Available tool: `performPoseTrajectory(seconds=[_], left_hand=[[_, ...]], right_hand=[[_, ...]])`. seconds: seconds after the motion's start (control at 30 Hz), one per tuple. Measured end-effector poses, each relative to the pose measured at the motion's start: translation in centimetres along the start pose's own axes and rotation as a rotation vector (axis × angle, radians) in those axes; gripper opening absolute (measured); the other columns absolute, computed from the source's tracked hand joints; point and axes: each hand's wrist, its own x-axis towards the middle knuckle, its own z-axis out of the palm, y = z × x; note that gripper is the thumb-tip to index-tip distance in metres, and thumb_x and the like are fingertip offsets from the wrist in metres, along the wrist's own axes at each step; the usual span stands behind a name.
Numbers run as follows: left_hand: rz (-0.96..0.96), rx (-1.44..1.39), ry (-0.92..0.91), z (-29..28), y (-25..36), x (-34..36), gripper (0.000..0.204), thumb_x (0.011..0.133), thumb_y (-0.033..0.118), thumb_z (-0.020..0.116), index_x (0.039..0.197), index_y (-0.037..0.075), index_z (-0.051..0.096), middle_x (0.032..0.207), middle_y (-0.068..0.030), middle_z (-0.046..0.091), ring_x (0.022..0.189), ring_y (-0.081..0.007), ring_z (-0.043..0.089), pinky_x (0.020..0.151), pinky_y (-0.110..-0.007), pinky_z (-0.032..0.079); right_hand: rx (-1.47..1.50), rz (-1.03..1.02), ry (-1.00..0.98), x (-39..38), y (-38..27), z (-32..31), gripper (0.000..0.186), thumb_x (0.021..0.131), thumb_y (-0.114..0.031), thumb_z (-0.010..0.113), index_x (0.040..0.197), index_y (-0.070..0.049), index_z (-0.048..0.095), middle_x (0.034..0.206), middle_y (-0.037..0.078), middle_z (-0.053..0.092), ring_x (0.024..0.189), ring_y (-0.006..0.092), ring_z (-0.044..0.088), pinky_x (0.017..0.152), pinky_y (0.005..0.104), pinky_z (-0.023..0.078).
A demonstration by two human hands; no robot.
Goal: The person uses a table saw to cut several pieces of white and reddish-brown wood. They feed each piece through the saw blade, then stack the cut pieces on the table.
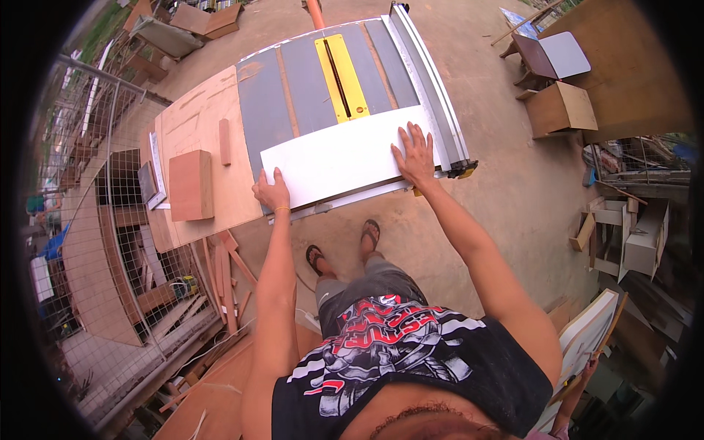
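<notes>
Closest to my camera I have the black printed shirt [418, 348], then dark shorts [378, 282] and two dark sandals [370, 234] on the pale floor [440, 231]. Low on the right, another person's hand [589, 367] is at the edge of a white-faced board [590, 326].

Both bare arms reach forward to a white panel [337, 158], which lies flat along the near side of the grey saw desk [304, 88]. My left hand [272, 193], with a thin yellow band [282, 209] at its wrist, is at the panel's left end, thumb up; its fingers are partly hidden, so I can't tell whether it grips. My right hand [415, 155] is open, fingers spread over the top face near the right end.

To the left, a plywood sheet [194, 103] carries a reddish-brown block [192, 185], a short wooden strip [224, 142] and a pale metal square [157, 169]. Timber offcuts [233, 271] lean below, and a wire fence [110, 191] stands further left.

The panel's far edge comes to the near end of a yellow slotted insert [352, 81]; its right end is at the silver rip fence [425, 73]. Past the desk, I see a brown wooden box [557, 110] on the right and wooden pieces [205, 20] at upper left.
</notes>
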Motion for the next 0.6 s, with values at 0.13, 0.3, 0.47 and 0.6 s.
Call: performPoseTrajectory(seconds=[0.13,0.3,0.47,0.6], left_hand=[[0.11,-0.075,-0.064,-1.0,-0.7,-0.5,0.064,0.09,0.044,0.08,0.141,0.008,0.066,0.132,-0.0167,0.059,0.128,-0.0371,0.054,0.109,-0.049,0.043],[0.278,-0.059,-0.078,-2.6,0.1,-2.0,0.072,0.09,0.045,0.08,0.145,0.004,0.059,0.134,-0.0181,0.061,0.13,-0.0364,0.055,0.111,-0.049,0.043],[0.199,-0.478,-0.074,-7.3,-5.4,-3.0,0.054,0.103,0.035,0.07,0.143,0.0,0.058,0.123,-0.017,0.067,0.107,-0.0287,0.066,0.095,-0.041,0.053],[-0.234,-0.773,0.007,-7.6,-15.5,-10.2,0.04,0.107,0.026,0.061,0.141,0.004,0.06,0.115,-0.008,0.07,0.096,-0.0202,0.066,0.088,-0.031,0.053]], right_hand=[[-0.039,-0.001,-0.029,0.3,-0.3,0.3,0.063,0.103,-0.043,0.055,0.157,-0.012,0.048,0.167,0.018,0.035,0.158,0.0333,0.027,0.128,0.0611,0.016],[-0.105,0.016,-0.099,1.0,-0.6,1.3,0.063,0.105,-0.049,0.049,0.162,-0.024,0.044,0.172,0.015,0.029,0.161,0.0367,0.02,0.127,0.0671,0.011],[-0.181,0.035,-0.122,0.7,-1.0,2.1,0.061,0.106,-0.05,0.047,0.163,-0.029,0.042,0.172,0.009,0.031,0.162,0.0295,0.021,0.129,0.0619,0.011],[-0.183,0.069,-0.1,1.0,0.6,1.4,0.059,0.106,-0.049,0.048,0.162,-0.029,0.044,0.172,0.008,0.032,0.161,0.0294,0.023,0.129,0.061,0.013]])
